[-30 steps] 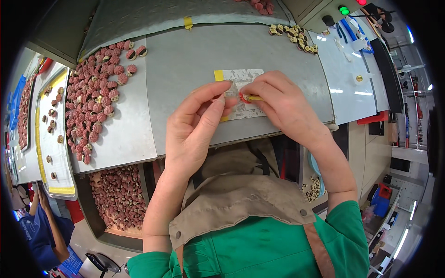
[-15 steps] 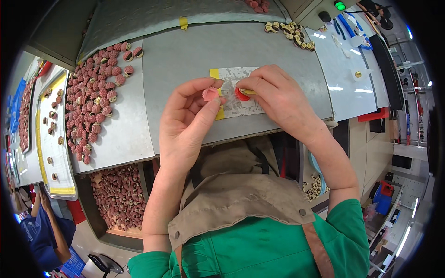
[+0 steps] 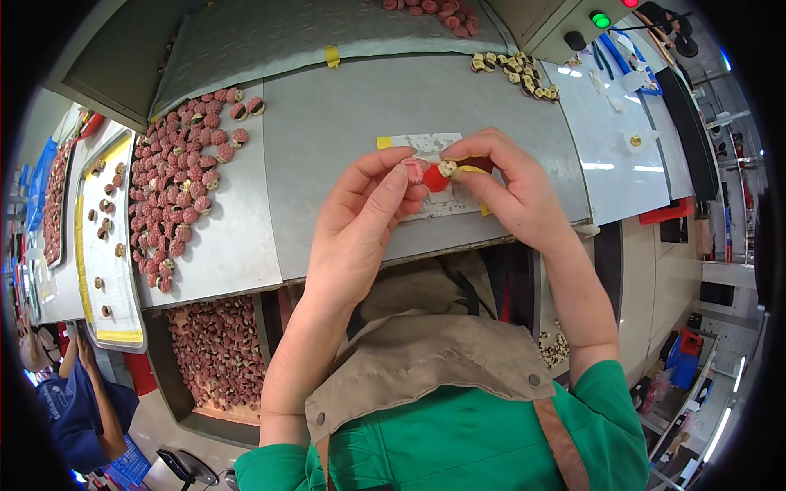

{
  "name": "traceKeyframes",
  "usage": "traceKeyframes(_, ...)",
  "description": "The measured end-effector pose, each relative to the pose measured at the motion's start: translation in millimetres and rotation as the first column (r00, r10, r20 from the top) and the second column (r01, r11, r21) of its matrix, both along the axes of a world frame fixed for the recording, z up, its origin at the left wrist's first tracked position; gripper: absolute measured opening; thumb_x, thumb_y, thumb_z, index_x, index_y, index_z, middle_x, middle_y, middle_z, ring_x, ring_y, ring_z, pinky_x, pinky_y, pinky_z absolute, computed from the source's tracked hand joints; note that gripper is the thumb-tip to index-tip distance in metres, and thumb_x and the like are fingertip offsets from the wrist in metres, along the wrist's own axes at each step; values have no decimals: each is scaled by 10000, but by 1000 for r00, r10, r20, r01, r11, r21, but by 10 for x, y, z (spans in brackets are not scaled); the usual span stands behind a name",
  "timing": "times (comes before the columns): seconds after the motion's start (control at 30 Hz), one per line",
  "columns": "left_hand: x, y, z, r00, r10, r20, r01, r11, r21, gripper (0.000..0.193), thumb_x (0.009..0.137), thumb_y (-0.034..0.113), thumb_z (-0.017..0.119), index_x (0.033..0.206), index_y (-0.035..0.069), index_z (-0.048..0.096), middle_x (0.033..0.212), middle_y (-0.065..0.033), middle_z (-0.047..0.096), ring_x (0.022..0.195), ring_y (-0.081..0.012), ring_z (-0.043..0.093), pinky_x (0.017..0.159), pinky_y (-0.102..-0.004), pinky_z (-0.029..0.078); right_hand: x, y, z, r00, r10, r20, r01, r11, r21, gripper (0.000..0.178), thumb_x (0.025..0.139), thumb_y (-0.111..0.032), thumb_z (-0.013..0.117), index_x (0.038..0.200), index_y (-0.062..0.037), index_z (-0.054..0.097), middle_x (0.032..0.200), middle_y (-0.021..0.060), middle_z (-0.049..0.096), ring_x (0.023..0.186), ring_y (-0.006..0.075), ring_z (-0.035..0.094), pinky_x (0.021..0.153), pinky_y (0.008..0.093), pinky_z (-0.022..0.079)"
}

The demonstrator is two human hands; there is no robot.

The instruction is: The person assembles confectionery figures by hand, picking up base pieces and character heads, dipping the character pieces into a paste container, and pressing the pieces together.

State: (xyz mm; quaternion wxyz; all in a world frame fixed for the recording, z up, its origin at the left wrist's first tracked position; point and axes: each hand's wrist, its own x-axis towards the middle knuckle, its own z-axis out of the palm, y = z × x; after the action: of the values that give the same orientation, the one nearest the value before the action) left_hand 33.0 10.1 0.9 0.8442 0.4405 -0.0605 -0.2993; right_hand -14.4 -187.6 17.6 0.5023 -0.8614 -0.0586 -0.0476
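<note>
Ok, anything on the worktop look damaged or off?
The white pad below the left hand and right hand looks worn: grey blotches break up its surface. Can't tell whether it's damage or residue.

Ridged pink piece [image 3: 414,170]; rounded red piece [image 3: 435,180] beside it; cream piece [image 3: 447,168] rightmost

L hand [image 3: 360,221] pinching; R hand [image 3: 520,196] near it, prob. pinching too, both fwd.

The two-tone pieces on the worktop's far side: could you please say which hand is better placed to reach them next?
Probably the right hand: it is nearer the two-tone pieces. The left hand, farther off, holds a pink piece. The right also holds a small pale piece.
</note>
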Motion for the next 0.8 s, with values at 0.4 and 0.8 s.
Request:
traceKeyframes(0.4,-38,-62,-7,997,-2,73,0,999,36,298,943,185,570,1188,16,563,1112,-60,607,990,-116,575,892,-263,454,-14,234,-25,964,2,267,-18,998,57,182,891,-38,584,1069,-14,554,1046,85,565,954,177,549,833,280,443)
traceKeyframes(0.8,-84,-93,-12,991,0,134,-6,999,45,364,933,98,564,1270,-14,485,1069,-82,593,971,-111,571,860,-253,464,-63,317,-77,896,-95,433,138,988,-69,316,814,-149,698,1085,-44,572,1066,108,563,975,234,559,835,319,468)
